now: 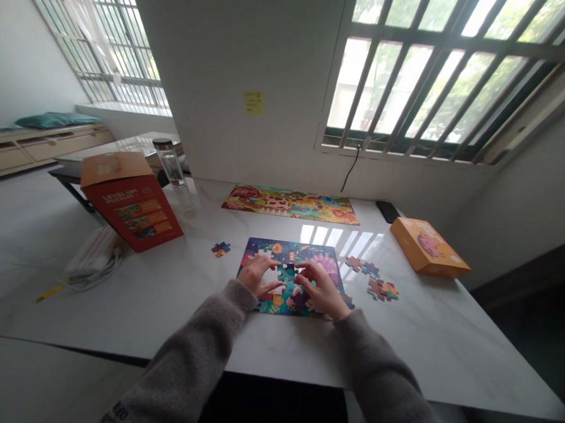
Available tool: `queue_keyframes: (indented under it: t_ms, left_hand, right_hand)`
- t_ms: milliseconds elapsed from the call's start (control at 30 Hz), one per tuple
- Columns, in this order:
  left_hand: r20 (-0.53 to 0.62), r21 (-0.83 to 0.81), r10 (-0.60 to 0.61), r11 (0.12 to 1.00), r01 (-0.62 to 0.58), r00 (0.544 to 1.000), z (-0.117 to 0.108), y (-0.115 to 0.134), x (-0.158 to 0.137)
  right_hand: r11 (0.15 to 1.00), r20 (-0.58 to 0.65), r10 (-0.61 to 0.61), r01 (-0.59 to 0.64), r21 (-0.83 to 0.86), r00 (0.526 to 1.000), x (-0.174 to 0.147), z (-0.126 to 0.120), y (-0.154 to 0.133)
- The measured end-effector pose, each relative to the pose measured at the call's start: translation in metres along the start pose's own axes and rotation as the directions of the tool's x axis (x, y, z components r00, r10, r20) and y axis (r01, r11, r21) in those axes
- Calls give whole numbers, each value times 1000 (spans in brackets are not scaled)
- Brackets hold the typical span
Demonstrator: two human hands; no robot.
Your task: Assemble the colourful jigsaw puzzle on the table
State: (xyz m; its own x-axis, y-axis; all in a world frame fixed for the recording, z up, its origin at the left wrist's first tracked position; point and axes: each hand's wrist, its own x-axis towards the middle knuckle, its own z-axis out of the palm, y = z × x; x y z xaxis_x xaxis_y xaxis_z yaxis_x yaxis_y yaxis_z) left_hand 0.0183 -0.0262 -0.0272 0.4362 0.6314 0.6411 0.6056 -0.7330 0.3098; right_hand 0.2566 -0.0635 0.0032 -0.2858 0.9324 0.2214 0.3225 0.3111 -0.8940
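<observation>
A colourful jigsaw puzzle (277, 305), partly assembled with white gaps in its middle and left, lies flat on the table in front of me. Over its left side rests my left hand (255, 273), thumb and forefinger spread apart around a gap and a teal area. My right hand (323, 290) reaches over the right side, its fingertips touching or just above the teal pieces near the centre. Its thumb and forefinger are a little apart, and I see no loose piece between them. My hands cover parts of the picture on both sides.
Loose puzzle pieces lie left (221, 250) and right (381, 289) of the puzzle. Behind it is a long farm-animal puzzle (291, 204). A red-orange box (135, 210), a glass bottle (171, 164), a white power strip (91, 252), an orange box (429, 247) and a black phone (387, 211) stand around.
</observation>
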Motion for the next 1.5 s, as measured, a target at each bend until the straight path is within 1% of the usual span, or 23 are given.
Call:
queue_keyframes:
  t_ms: [67,133,200,233,300,333,367,400,433,567,633,700,833,967,1267,1400,1500]
  left_hand:
    - [7,-7,15,1000,-15,1000,1,1,0]
    - [26,-7,8,1000,-7,1000,1,1,0]
    - [30,0,-10,1000,10,1000,2,1,0]
    - [28,4,-19,1000,18,999,2,1,-1]
    - [23,13,-32,999,32,999,2,0,-1]
    - [21,17,-39,999,39,999,2,0,-2]
    - [18,19,-44,999,44,999,2,0,-2]
    - [11,17,-45,999,45,999,2,1,-2]
    - [0,14,-41,999,41,999,2,1,-2]
    - [-24,-16,-18,1000,17,1000,3,2,-2]
    - [-6,-30,-20,999,19,1000,3,2,-2]
    - [28,-32,-23,999,24,999,3,2,-2]
    - [71,-19,26,1000,-25,997,3,2,-2]
    - [43,-29,76,997,-74,996,2,2,-1]
    - [52,-17,15,1000,-14,999,4,4,-1]
    - [73,-23,27,999,-25,997,5,3,-2]
    - [85,-34,45,999,-43,995,6,4,-3]
  right_hand:
    - [999,6,21,-21,31,1000,0,0,2]
    - [999,-10,32,-31,37,999,0,-7,4]
    - [998,-111,43,-38,45,993,0,-22,7]
    - [997,-197,57,-46,56,979,0,-30,8]
    - [996,-354,82,-66,56,932,1,-45,11]
    - [995,-397,93,-78,54,913,1,-50,12]
    - [995,-416,102,-87,54,904,1,-53,13]
    - [994,-409,109,-93,57,906,1,-53,13]
    - [993,-378,112,-96,62,919,0,-50,13]
    - [997,-164,69,-62,48,984,-1,-24,10]
    - [999,-80,38,-37,18,996,-2,-11,6]
    - [1000,-37,18,-18,-4,999,-4,-3,3]
    - [1000,-19,1,-1,0,1000,-4,2,2]
    - [998,-16,18,-17,67,1000,-3,1,3]
    - [985,-2,52,-51,165,999,-4,3,1]
    - [986,-9,44,-42,164,999,-4,1,1]
    - [989,-40,51,-45,144,998,-3,-2,5]
